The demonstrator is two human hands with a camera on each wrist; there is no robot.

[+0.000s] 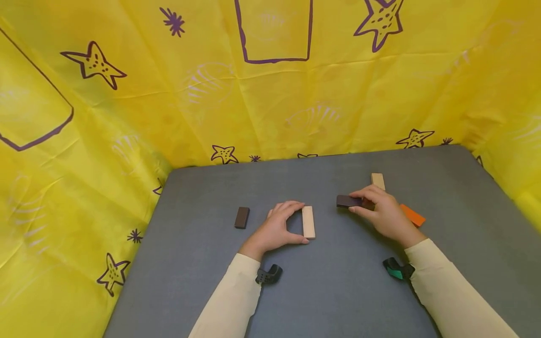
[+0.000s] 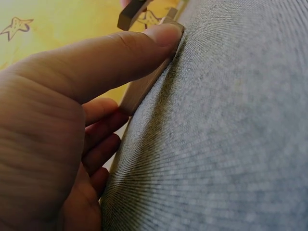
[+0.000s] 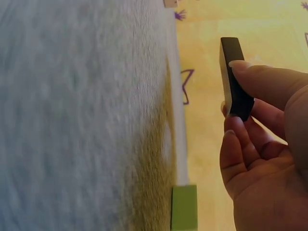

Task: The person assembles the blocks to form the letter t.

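My left hand (image 1: 276,228) spans a pale wooden block (image 1: 309,222) lying on the table, with the thumb at its near end and the fingers at its far end. The left wrist view shows the thumb pressed on the end of this block, low against the cloth. To the right, my right hand (image 1: 382,211) pinches a dark brown block (image 1: 348,201) between thumb and fingers. In the right wrist view this dark block (image 3: 236,79) is held up off the grey surface, one long end sticking out past the thumb.
A second dark brown block (image 1: 242,218) lies left of my left hand. Beyond my right hand is another pale block (image 1: 378,180), and an orange block (image 1: 412,215) lies beside its wrist. A green block (image 3: 184,207) shows in the right wrist view. Yellow patterned cloth (image 1: 270,108) borders the grey table (image 1: 190,291).
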